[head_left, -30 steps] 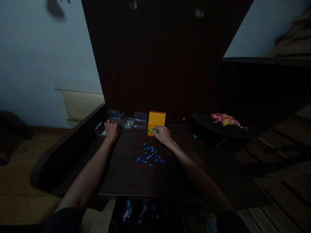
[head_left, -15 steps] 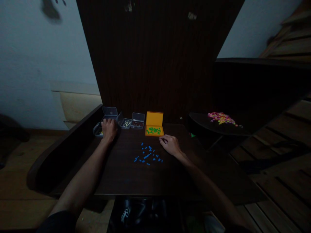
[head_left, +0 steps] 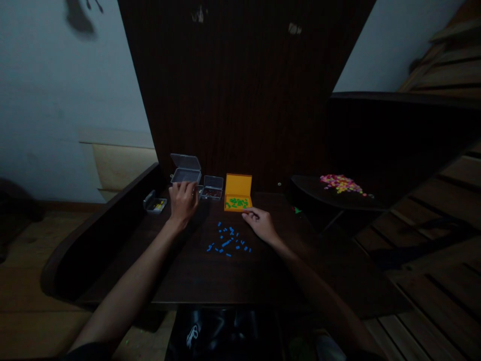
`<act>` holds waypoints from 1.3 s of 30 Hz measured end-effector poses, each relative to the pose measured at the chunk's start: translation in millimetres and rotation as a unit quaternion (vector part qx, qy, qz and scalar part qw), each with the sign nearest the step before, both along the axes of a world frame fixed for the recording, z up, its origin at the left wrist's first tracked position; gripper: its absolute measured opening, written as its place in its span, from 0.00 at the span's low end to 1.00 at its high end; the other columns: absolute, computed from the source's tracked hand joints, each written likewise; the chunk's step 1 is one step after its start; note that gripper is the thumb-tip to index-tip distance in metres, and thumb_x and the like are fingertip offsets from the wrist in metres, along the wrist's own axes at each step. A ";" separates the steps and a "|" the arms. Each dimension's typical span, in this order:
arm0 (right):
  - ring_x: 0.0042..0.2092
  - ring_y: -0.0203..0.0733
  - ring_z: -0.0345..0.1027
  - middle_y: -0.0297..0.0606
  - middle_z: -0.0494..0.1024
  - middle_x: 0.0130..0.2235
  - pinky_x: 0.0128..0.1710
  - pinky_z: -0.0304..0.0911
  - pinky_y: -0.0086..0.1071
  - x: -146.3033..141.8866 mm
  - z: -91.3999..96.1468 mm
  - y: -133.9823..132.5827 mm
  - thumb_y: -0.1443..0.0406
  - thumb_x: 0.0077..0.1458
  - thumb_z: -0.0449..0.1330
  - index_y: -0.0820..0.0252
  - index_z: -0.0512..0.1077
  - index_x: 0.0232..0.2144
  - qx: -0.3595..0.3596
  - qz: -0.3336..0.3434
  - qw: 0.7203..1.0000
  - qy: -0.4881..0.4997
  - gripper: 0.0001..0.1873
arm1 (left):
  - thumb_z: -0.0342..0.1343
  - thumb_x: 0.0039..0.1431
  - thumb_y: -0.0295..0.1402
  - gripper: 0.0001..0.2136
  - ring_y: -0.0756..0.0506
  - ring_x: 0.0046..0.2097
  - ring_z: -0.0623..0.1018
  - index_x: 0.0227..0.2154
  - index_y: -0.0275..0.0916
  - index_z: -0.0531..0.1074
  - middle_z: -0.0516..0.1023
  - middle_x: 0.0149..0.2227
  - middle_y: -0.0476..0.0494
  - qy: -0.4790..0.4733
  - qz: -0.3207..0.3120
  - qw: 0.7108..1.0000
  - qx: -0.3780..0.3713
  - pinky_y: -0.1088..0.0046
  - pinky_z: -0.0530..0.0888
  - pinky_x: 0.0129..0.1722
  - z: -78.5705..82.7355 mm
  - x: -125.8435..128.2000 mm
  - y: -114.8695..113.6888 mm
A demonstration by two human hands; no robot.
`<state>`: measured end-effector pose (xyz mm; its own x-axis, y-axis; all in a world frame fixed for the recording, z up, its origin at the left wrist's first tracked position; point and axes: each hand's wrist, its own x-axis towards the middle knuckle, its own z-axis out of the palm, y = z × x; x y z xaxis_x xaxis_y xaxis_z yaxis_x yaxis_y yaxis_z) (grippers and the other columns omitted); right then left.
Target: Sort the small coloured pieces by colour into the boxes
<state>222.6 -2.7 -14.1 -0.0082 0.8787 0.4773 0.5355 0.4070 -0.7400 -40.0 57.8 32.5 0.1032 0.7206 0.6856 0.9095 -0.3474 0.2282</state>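
Observation:
My left hand grips the near edge of a clear plastic box, whose lid stands raised; it is lifted off the desk and looks bare inside. Partly hidden behind that hand is another clear box with pale pieces. My right hand rests at the front edge of a yellow box, fingers curled and thumb near the rim; I cannot make out anything in it. Small green pieces lie in the yellow box. Scattered blue pieces lie on the desk between my hands.
A clear box with dark red pieces stands left of the yellow box. At the desk's left side is a small open box with yellow pieces. Pink and yellow pieces are heaped on the right shelf. A dark panel rises behind.
My left hand has moved right and lifted the clear box up from the desk, uncovering the small box with yellow pieces. My right hand has shifted slightly left against the yellow box.

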 end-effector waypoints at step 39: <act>0.14 0.27 0.54 0.30 0.71 0.20 0.11 0.50 0.22 -5.8 -0.3 5.1 0.39 0.48 0.55 0.60 0.68 0.28 -0.120 0.011 0.953 0.278 0.30 | 0.61 0.54 0.40 0.24 0.37 0.60 0.65 0.53 0.41 0.66 0.62 0.58 0.36 -0.198 -0.309 0.928 -0.059 0.55 0.68 0.55 -32.8 55.3 -37.8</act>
